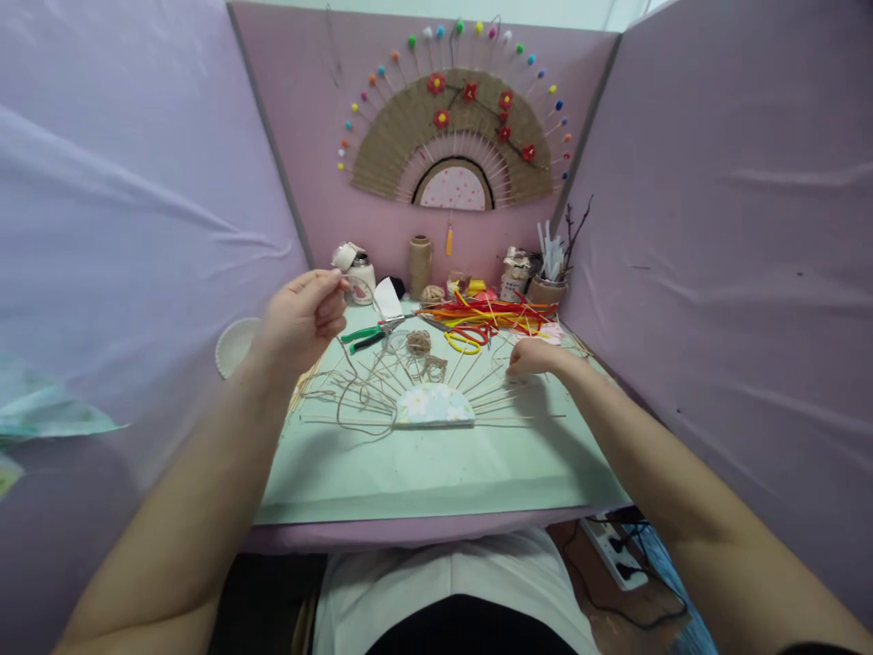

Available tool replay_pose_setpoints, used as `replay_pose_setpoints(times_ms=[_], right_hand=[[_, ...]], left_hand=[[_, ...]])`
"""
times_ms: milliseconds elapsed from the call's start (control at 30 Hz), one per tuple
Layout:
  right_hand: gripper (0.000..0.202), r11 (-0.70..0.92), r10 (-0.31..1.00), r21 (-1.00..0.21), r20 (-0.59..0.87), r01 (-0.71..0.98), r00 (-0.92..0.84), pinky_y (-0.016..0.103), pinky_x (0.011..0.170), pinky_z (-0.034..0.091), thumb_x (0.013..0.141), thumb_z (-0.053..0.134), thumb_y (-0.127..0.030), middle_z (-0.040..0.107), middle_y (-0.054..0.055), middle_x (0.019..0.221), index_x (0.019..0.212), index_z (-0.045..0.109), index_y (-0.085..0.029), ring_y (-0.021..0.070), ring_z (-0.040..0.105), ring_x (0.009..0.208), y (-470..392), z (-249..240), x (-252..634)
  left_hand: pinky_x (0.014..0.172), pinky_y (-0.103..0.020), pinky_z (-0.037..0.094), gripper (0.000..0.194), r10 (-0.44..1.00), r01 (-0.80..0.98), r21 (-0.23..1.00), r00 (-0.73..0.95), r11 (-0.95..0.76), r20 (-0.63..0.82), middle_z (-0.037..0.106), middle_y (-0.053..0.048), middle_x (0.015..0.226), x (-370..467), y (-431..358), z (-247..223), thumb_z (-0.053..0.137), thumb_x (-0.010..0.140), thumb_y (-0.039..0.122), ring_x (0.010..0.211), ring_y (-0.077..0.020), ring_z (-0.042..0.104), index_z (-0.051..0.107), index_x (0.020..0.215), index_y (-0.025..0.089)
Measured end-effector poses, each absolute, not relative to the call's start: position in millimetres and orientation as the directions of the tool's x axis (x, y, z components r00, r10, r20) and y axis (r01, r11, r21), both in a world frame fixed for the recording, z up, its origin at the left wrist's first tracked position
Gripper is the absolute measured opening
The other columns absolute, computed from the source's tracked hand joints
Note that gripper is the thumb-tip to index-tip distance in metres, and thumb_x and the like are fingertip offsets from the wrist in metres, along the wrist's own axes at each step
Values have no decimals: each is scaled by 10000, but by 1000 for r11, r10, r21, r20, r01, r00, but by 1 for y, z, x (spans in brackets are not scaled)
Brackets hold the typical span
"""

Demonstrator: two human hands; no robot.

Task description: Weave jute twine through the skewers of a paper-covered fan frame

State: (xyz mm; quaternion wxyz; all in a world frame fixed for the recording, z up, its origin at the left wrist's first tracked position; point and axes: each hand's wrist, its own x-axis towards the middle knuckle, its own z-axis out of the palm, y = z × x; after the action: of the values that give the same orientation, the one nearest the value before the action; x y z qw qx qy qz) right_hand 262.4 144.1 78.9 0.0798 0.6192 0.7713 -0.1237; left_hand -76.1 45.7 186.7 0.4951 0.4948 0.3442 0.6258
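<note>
A half-round piece covered in pale floral cloth (435,404) lies on the table, with thin sticks fanning out from it. My left hand (306,314) is raised at the left, thumb and finger pinched on thin twine (346,359) that trails down to the sticks. Over the right-hand sticks, my right hand (530,357) is closed low near their tips; what it grips, if anything, is too small to make out. Behind the cloth piece sits a small ball of brown twine (418,342), with loose strands tangled over the left sticks.
Green-handled pliers (365,335), yellow scissors (464,341) and red and yellow pipe cleaners (491,314) lie behind the sticks. Jars and a twine spool (420,266) line the back wall. A decorated fan (456,136) hangs above. A white dish (237,347) is at left.
</note>
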Motion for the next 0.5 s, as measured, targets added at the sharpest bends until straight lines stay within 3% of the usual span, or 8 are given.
replay_pose_setpoints(times_ms=[100,200,267,333,400,500], right_hand=[[162,179,953,-109,-229,978,-200,248,636,425,718,627,-192,740,83,827,799,764,-159,201,656,790,142,77,263],[217,188,970,-146,-128,971,-207,239,659,409,801,527,-175,732,94,899,884,723,-137,180,639,815,136,89,265],[219,215,971,-214,-56,953,-232,226,659,402,850,473,-185,725,88,938,921,675,-139,157,620,809,128,103,265],[181,260,960,-358,-6,897,-281,220,621,391,872,454,-215,717,70,902,887,625,-155,135,589,738,116,118,261],[167,331,928,-519,27,789,-371,224,563,366,880,463,-278,691,42,810,819,580,-174,119,528,637,101,132,254],[226,445,848,-667,101,597,-520,229,539,348,874,492,-397,625,7,724,797,549,-193,115,467,586,73,150,246]], left_hand=[[399,-162,187,175,961,-181,944,-29,-274,274,266,87,469,-68,56,166,658,795,284,406,-41,225,590,702,151],[513,-221,370,213,970,257,936,37,-240,239,486,16,554,-62,64,146,640,796,383,515,-106,462,635,785,170],[770,-346,470,314,967,642,726,112,-246,229,671,-93,893,-54,67,135,752,688,383,873,-238,619,678,915,179],[1007,-490,369,524,939,821,485,165,-300,301,590,-165,1278,-37,68,128,797,631,369,1242,-367,481,654,1102,190],[1108,-527,248,571,883,793,428,282,-434,374,464,-171,1445,-11,68,126,690,761,401,1370,-349,365,554,1277,196],[1091,-462,304,575,771,512,577,447,-636,454,508,-159,1404,32,65,128,639,806,450,1325,-292,426,506,1306,200]])
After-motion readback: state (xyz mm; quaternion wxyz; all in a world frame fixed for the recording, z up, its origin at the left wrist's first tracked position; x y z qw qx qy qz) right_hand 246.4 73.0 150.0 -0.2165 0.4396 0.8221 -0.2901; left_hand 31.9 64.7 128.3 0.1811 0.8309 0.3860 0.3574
